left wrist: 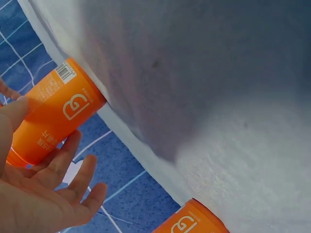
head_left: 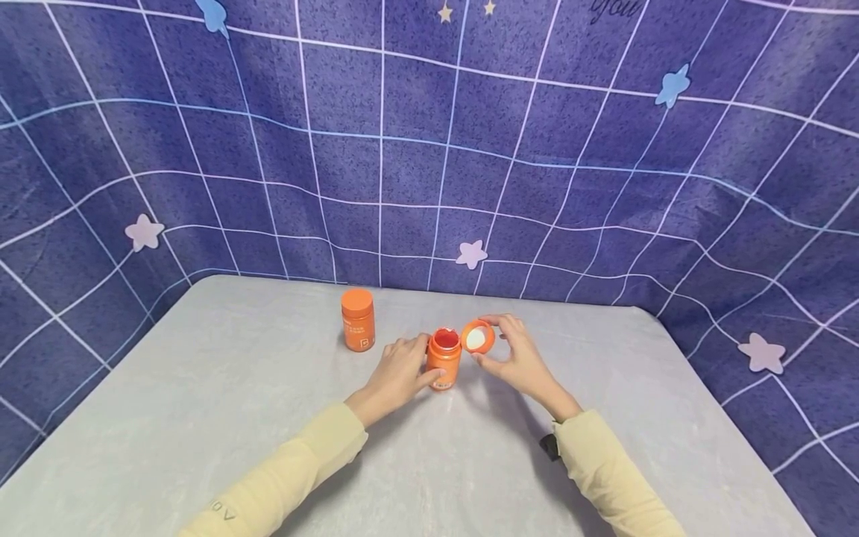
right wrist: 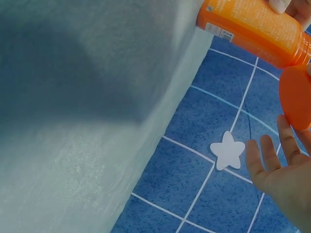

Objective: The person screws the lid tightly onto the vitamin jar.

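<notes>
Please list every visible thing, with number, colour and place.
open bottle: 1, orange, in left hand
lid: 1, orange and white, in right hand
closed bottle: 1, orange, on table, by left hand
table: 1, grey, before backdrop
backdrop: 1, indigo, behind table
stars: several, lilac, blue, yellow, on backdrop
lettering: 1, dark, backdrop's top
dark object: 1, black, by right sleeve
sleeves: 2, cream, left and right
left hand: 1, bare, on open bottle
right hand: 1, bare, on lid

Backdrop (head_left: 412, 171): purple-blue, pale-gridded, 12 o'clock.
Table (head_left: 235, 406): mottled grey, 6 o'clock.
Blue star (head_left: 673, 86): on backdrop, 2 o'clock.
</notes>
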Action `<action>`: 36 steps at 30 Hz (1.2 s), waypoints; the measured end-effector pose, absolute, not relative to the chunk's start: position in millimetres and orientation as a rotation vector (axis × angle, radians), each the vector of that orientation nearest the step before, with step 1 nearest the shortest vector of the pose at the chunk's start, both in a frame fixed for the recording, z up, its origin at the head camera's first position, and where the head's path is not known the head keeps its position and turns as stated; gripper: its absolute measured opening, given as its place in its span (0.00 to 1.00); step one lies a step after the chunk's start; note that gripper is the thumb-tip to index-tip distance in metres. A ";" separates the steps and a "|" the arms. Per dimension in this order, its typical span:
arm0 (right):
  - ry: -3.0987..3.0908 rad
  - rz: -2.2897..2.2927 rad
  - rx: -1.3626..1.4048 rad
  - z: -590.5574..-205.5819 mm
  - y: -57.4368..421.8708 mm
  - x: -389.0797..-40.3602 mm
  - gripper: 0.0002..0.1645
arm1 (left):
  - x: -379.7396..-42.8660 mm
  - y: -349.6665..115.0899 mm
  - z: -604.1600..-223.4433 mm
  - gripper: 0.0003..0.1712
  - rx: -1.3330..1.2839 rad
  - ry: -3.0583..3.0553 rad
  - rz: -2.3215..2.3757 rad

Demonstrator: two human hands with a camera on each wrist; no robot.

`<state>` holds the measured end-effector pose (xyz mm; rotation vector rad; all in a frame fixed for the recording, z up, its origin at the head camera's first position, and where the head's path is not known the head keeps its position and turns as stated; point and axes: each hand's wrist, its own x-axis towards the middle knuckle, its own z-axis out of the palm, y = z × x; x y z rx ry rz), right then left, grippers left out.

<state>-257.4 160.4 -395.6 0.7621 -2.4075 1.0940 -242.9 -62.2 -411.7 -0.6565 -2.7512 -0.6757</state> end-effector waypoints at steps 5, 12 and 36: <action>-2.409 1.061 0.777 -395.0 159.3 -256.4 0.33 | -242.1 -64.0 -412.9 0.30 -0.657 -2.748 -0.699; -2.399 1.066 0.781 -393.9 156.5 -254.6 0.34 | -241.7 -65.5 -413.7 0.31 -0.661 -2.756 -0.741; -2.413 1.179 0.817 -393.5 154.9 -255.3 0.35 | -240.6 -65.6 -418.3 0.29 -0.665 -2.773 -0.771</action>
